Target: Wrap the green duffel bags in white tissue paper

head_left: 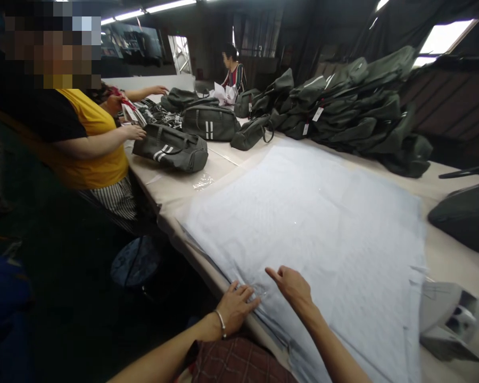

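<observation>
A large stack of pale, thin sheets (303, 213) lies across the table in front of me. My left hand (237, 307) rests with spread fingers on the near edge of the sheets, and a bracelet circles that wrist. Beneath and beside its fingertips the surface looks wrinkled and shiny. To the right of it, my right hand (289, 282) is over the sheets, its fingers curled and one digit pointing left; whether anything is inside it is hidden.
Dark bags (209, 123) stand on the table's far left, beside a person in yellow touching one (175, 149). More bags pile up (343, 106) at the back right. A grey-white object (449, 319) and a dark bag (467, 215) sit right. A blue stool (135, 260) is below left.
</observation>
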Tool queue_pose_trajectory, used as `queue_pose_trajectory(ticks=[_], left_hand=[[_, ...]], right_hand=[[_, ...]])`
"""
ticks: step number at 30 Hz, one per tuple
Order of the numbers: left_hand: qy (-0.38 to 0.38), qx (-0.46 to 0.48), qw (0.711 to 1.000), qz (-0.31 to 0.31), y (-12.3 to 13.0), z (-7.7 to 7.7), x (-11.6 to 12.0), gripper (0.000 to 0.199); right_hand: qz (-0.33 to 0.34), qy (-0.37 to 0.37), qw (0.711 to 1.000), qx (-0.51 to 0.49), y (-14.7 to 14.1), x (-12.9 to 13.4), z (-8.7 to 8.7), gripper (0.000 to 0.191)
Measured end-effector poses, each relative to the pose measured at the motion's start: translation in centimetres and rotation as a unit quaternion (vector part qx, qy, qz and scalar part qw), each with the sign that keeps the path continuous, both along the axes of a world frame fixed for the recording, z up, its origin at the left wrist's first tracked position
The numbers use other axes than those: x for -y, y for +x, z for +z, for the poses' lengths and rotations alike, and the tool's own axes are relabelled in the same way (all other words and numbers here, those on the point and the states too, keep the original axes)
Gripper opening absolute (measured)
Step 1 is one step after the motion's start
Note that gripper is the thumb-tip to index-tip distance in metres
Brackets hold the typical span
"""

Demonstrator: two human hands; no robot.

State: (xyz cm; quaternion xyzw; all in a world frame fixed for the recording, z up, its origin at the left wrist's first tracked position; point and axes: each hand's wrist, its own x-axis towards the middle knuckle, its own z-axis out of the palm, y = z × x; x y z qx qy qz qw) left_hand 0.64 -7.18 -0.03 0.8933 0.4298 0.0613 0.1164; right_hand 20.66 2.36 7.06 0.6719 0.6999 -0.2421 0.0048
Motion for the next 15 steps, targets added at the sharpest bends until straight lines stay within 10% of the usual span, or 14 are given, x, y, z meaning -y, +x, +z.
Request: queue_pose_trajectory(ticks=[4,8,15], left_hand=[[0.019,-0.015,1.0,-0.008,-0.3,-0.1,-0.2,0.044],[0.043,-0.047,0.998,-0.025,-0.2,-1.1,-0.5,0.024],[0.014,-0.114,0.992,-0.056,-0.8,-4.7,-4.8,0.02]], right_hand=[[0.058,0.148,0.986,-0.044,-2.3,0.2,-1.0,0.05],[0.148,0.343,0.926,-0.055,-4.0,1.9,-7.2,0.063],[0.179,0.475,0.861,0.002,-3.0,1.3,-16.9,0.076]])
